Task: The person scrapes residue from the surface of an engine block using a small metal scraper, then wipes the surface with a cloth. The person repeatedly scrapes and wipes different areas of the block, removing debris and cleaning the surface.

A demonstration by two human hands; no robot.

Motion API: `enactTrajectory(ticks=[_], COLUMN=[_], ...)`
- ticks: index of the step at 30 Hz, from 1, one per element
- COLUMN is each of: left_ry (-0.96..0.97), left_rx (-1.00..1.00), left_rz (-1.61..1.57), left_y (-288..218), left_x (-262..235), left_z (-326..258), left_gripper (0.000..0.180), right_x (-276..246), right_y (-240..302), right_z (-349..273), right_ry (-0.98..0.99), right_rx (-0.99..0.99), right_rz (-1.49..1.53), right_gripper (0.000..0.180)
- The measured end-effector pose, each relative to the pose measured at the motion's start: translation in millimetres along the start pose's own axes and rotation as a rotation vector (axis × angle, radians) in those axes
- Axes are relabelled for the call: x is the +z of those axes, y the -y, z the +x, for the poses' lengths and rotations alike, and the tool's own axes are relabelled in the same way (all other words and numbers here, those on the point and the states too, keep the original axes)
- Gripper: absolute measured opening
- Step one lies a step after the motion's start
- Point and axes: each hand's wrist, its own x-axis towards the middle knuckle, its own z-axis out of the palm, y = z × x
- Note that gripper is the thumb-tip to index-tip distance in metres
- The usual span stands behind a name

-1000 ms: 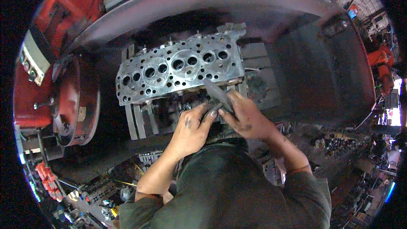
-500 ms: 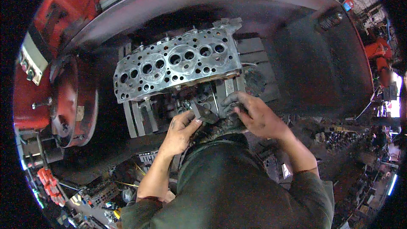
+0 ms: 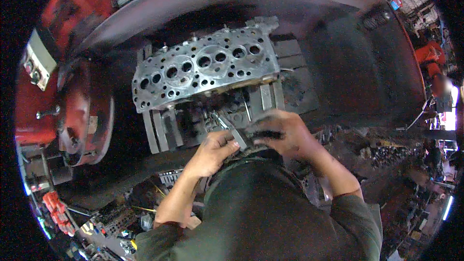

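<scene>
My left hand point(image 3: 211, 153) is closed round the near end of a flat grey metal block point(image 3: 236, 136), thumb on its top face. The block is tilted, with a bright narrow face along its left side. Just to its right is my right hand point(image 3: 286, 133), its fingertips blackened and smeared by motion; whether they touch the block I cannot tell. Ahead of both hands lies a cylinder head point(image 3: 205, 65), its grey machined face up, pierced with several round ports and bolt holes. It rests across metal support bars point(image 3: 157, 130).
A dark metal trough point(image 3: 362, 72) with a high back wall surrounds the cylinder head. At the left stands a red machine with a round guard point(image 3: 89, 116) and a control panel point(image 3: 41, 60). Small metal parts point(image 3: 386, 157) are heaped at the right; tools and parts crowd the lower left.
The block has turned more upright and come nearer my body in my left hand. My right hand has moved slightly left toward it. The view has shifted slightly.
</scene>
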Motion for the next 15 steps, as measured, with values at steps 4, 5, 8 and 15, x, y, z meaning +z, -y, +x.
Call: enactTrajectory(ticks=[4, 5, 8, 15], left_ry=[0.049, 0.067, 0.11, 0.31], left_rx=[-0.095, -0.105, -0.069, -0.194], left_rz=[-0.176, -0.221, -0.168, -0.31], left_y=[11.4, 14.9, 22.1, 31.4], left_x=[-2.7, 1.1, 4.0, 2.8], left_z=[-3.2, -4.0, -8.2, -9.2], left_gripper=[0.028, 0.028, 0.027, 0.028], right_x=[12.4, 14.5, 15.7, 16.1], right_y=[-3.2, -3.3, -7.8, -7.0], right_z=[-2.9, -6.5, -8.0, -23.2], right_ry=[0.026, 0.036, 0.097, 0.094], right_rx=[0.014, 0.037, 0.059, -0.05], right_rz=[-0.008, 0.009, 0.023, 0.056], right_gripper=[0.032, 0.033, 0.032, 0.035])
